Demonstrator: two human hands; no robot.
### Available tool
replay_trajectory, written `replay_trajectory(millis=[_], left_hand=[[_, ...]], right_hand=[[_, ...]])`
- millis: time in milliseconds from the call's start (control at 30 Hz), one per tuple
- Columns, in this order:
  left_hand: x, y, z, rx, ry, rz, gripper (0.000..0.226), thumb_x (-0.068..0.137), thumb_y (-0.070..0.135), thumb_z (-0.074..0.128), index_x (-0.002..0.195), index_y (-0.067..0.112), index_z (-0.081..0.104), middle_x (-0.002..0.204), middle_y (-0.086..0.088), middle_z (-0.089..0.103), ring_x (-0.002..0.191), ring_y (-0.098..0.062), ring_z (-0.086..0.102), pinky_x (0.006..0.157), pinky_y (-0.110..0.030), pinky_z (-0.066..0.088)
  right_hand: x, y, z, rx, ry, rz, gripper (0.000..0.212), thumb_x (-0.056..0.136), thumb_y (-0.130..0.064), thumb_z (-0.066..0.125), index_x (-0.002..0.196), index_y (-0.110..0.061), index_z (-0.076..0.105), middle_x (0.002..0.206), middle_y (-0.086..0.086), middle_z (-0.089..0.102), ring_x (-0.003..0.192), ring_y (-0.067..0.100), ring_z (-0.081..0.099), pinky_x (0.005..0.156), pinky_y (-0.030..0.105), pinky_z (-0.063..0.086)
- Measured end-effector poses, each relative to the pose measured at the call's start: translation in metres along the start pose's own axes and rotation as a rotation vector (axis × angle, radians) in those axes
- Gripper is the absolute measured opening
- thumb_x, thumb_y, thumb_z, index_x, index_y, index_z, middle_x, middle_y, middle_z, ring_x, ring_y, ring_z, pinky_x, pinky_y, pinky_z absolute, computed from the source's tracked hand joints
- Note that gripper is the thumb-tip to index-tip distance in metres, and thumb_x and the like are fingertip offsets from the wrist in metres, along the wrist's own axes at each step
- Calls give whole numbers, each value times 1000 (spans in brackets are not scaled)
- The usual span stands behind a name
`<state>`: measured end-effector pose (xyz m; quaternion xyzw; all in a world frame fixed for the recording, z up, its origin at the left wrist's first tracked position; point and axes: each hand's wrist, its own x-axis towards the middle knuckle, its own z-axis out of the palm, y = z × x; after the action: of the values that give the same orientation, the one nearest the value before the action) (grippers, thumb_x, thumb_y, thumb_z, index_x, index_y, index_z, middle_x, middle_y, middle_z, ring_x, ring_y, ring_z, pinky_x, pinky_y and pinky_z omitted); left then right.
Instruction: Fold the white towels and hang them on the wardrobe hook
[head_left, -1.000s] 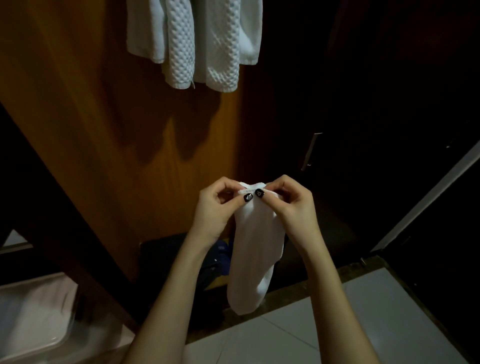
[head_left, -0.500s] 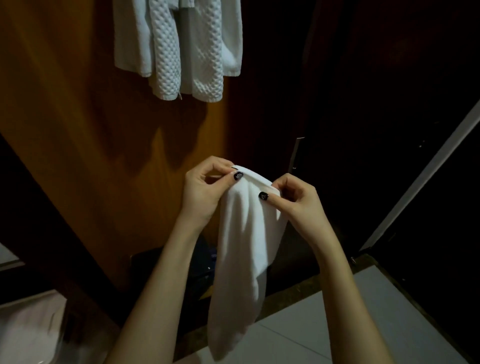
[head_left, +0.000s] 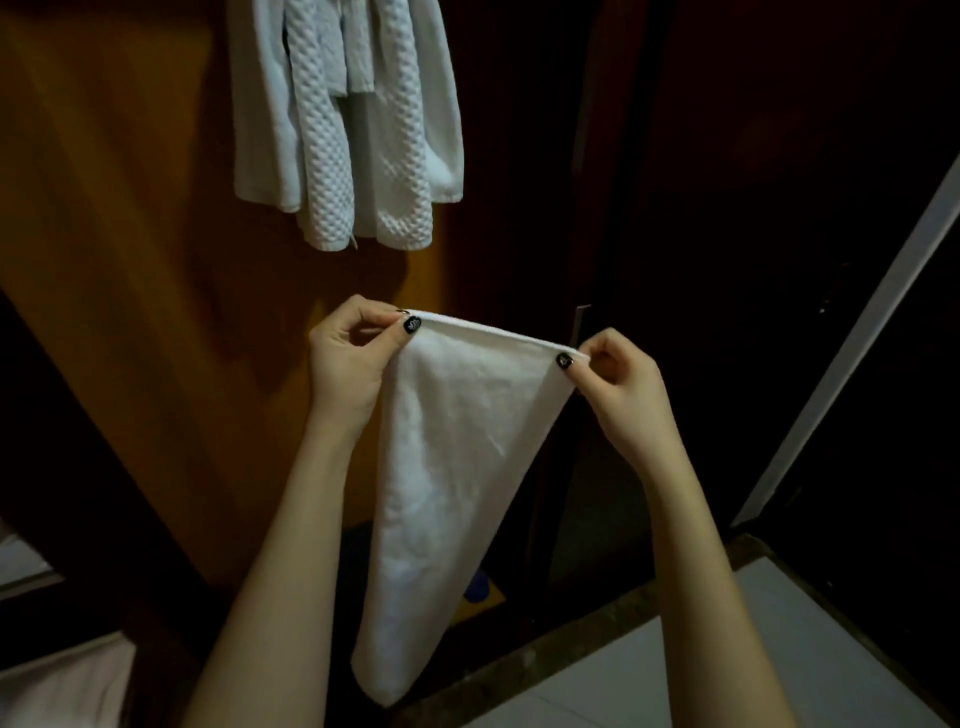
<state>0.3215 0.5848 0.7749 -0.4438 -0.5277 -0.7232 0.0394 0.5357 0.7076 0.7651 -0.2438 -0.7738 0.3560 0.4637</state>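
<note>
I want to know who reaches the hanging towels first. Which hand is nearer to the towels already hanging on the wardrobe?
The left hand. It is just below the hanging towels, pinching a corner of the white towel. The right hand is lower and off to their right.

Head view looks down (close, wide-angle) toward the wardrobe panel (head_left: 156, 312)

Pale tile floor (head_left: 779, 670); blue item (head_left: 478, 590) near wardrobe.

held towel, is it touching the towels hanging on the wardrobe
Apart. The head view shows bare wood panel between the held towel top edge and the hanging towels above.
</note>
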Motion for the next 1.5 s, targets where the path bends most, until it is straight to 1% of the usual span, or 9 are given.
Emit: replay_trajectory(millis=[100,300,433,600,767,933,1133,1233,1500], left_hand=[[-9,-9,-7,29,9,0,26,79,4,72,72,28,63,77,21,68,76,5,61,70,-11,46],[-23,-18,-6,66,-20,-47,31,81,1,70,71,29,61,78,18,66,81,0,61,74,-13,47],[-28,-23,2,140,-95,-52,29,83,3,69,73,29,61,75,21,63,76,2,59,70,-13,47],[-29,-21,4,147,-337,-120,40,82,-1,69,91,38,69,90,23,67,88,-1,58,77,-12,46],[-36,-23,-7,236,-526,-368,50,83,-6,64,72,42,75,86,12,73,90,-5,66,78,-19,49],[-52,-29,6,451,-468,-415,31,88,-1,58,87,26,74,92,8,68,59,1,60,65,-33,52],[-75,-39,37,628,-327,-174,27,89,-7,52,100,5,73,99,-8,66,86,-16,57,73,-17,42],[-78,-36,44,482,-324,-167,27,89,-6,55,103,8,73,94,3,63,85,-4,56,72,-3,40],[-62,-30,31,-97,-177,-355,29,80,-3,70,89,24,70,85,15,73,85,0,67,71,-12,50]], right_hand=[[9,1,2,-10,-53,2,17,93,-20,63,80,-23,53,79,4,62,79,27,64,69,45,53],[16,11,4,10,-15,10,17,92,-17,64,80,-22,53,72,-9,58,63,-4,55,52,13,42],[20,20,-1,-68,20,3,16,92,-17,65,82,-22,53,75,-9,56,65,-6,53,53,9,39],[15,33,-8,-69,-74,34,25,92,-7,62,108,-26,70,101,-14,66,97,-7,62,71,9,50],[-7,41,-18,-61,-175,29,40,92,-9,60,106,-46,67,109,-26,65,107,-6,59,83,12,51],[-30,50,-7,-178,-205,104,31,93,-13,59,89,-43,67,95,-27,63,95,-11,58,76,7,45],[-35,55,-8,-413,-229,139,23,95,-10,53,104,-23,70,96,-8,65,76,-2,58,56,5,40],[-38,49,-3,-407,-207,184,16,95,-17,58,107,-21,67,99,-5,67,84,3,63,59,7,44],[-38,20,10,85,-456,216,31,95,-8,57,114,-32,58,110,-4,68,99,2,67,83,20,55]])
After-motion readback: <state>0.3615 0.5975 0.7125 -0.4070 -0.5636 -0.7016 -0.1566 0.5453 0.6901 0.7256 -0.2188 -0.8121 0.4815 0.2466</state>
